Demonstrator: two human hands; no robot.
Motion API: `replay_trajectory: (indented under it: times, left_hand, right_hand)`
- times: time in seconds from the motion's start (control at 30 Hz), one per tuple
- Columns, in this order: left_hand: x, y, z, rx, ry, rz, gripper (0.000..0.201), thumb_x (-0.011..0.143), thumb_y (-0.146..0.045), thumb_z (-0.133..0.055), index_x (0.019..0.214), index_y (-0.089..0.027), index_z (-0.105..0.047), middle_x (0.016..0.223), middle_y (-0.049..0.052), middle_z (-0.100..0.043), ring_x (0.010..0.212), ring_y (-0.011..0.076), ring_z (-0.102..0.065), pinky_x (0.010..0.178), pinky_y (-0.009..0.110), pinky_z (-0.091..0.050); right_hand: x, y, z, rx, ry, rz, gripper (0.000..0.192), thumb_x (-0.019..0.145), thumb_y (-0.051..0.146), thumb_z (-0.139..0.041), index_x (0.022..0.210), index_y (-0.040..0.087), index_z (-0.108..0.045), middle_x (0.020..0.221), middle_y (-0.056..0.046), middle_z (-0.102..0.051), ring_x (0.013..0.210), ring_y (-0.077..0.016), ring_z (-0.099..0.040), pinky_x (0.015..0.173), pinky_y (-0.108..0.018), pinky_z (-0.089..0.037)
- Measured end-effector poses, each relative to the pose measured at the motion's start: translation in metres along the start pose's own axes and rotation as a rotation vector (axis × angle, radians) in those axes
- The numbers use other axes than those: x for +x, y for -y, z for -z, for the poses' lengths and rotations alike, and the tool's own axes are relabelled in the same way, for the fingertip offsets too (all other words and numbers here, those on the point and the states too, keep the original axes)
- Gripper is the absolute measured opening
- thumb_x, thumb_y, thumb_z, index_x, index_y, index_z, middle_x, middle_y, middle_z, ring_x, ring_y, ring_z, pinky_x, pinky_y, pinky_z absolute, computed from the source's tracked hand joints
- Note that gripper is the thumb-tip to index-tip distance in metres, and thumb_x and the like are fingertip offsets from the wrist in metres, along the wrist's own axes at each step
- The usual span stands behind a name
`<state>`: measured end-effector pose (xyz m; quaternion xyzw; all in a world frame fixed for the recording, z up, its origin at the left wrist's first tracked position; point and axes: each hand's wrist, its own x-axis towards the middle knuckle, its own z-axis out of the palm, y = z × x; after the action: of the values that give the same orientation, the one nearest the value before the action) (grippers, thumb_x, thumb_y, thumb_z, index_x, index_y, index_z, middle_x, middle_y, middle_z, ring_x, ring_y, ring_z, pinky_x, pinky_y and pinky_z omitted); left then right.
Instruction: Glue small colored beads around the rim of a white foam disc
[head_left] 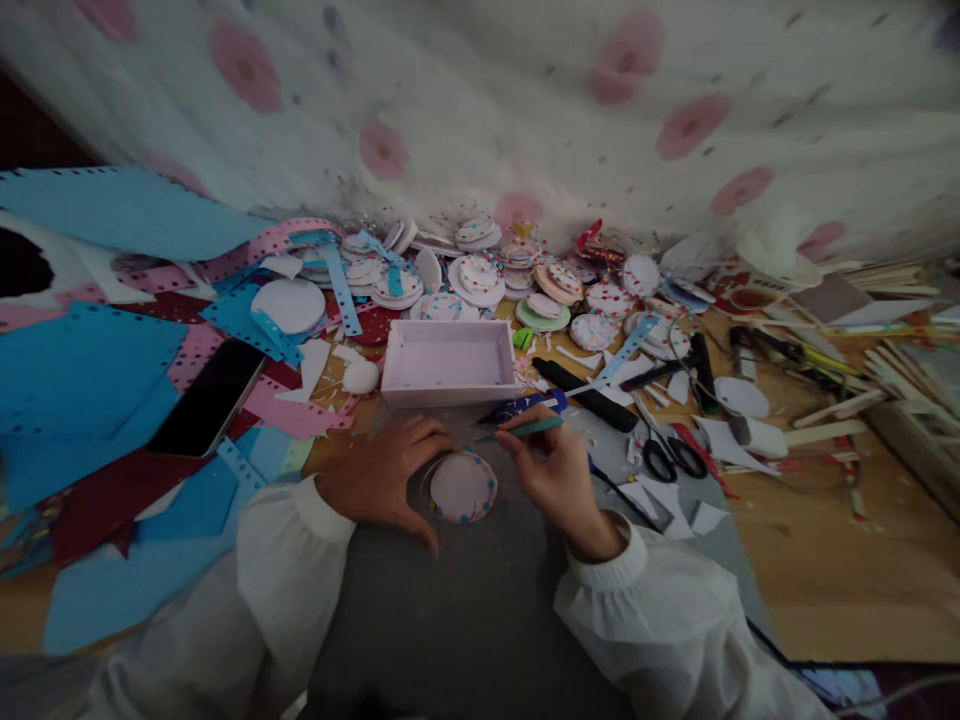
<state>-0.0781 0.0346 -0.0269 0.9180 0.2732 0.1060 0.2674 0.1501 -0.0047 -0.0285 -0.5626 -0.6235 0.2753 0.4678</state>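
A round white paper disc (461,487) with blue and red dots along its rim lies on the grey mat (450,620). My left hand (390,470) is spread at the disc's left side, thumb and fingers apart. In my right hand (551,475) a slim teal tool (536,427) with a pointed tip, like tweezers, is pinched between the fingers. Its tip points left, just above the disc's far edge. Behind both hands stands a shallow pale pink box (450,393). A dark blue item (529,405) lies at its near right corner.
Several layered, bead-trimmed discs (480,275) are heaped along the back by the curtain (465,100). Coloured paper sheets (82,390) and a phone (210,400) lie on the left. On the right are scissors (671,455), a black stick (589,395), paper scraps and wooden sticks (911,390).
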Motion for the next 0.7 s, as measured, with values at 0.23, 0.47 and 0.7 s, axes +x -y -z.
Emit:
replay_trajectory:
  times: [0.23, 0.47, 0.7]
  left_hand:
    - [-0.0007, 0.0033, -0.0036, -0.011, -0.036, 0.021, 0.067, 0.068, -0.065, -0.068, 0.117, -0.02, -0.059, 0.113, 0.01, -0.057, 0.107, 0.0291, -0.052, 0.092, 0.042, -0.04]
    - [0.0006, 0.003, 0.0007, -0.083, -0.018, -0.003, 0.058, 0.073, -0.054, -0.071, 0.121, -0.024, -0.061, 0.111, 0.008, -0.058, 0.106, 0.0245, -0.052, 0.091, 0.037, -0.042]
    - [0.0005, 0.0034, 0.0016, -0.132, 0.003, 0.013, 0.056, 0.071, -0.053, -0.073, 0.118, -0.024, -0.062, 0.112, 0.008, -0.058, 0.108, 0.0252, -0.051, 0.093, 0.038, -0.041]
  right_hand:
    - [-0.0008, 0.0005, 0.0013, 0.006, 0.044, -0.012, 0.004, 0.079, 0.022, -0.062, 0.077, 0.019, -0.061, 0.066, -0.001, -0.063, 0.053, -0.0122, -0.053, 0.049, -0.024, -0.041]
    - [-0.0008, 0.0008, 0.0002, 0.01, 0.092, -0.003, 0.004, 0.079, 0.019, -0.061, 0.076, 0.019, -0.059, 0.065, 0.0, -0.062, 0.053, -0.0118, -0.053, 0.049, -0.023, -0.04]
    - [-0.0019, -0.0024, -0.0009, -0.014, 0.124, -0.017, 0.004, 0.078, 0.019, -0.061, 0.075, 0.02, -0.058, 0.067, -0.001, -0.063, 0.055, -0.0128, -0.055, 0.051, -0.024, -0.041]
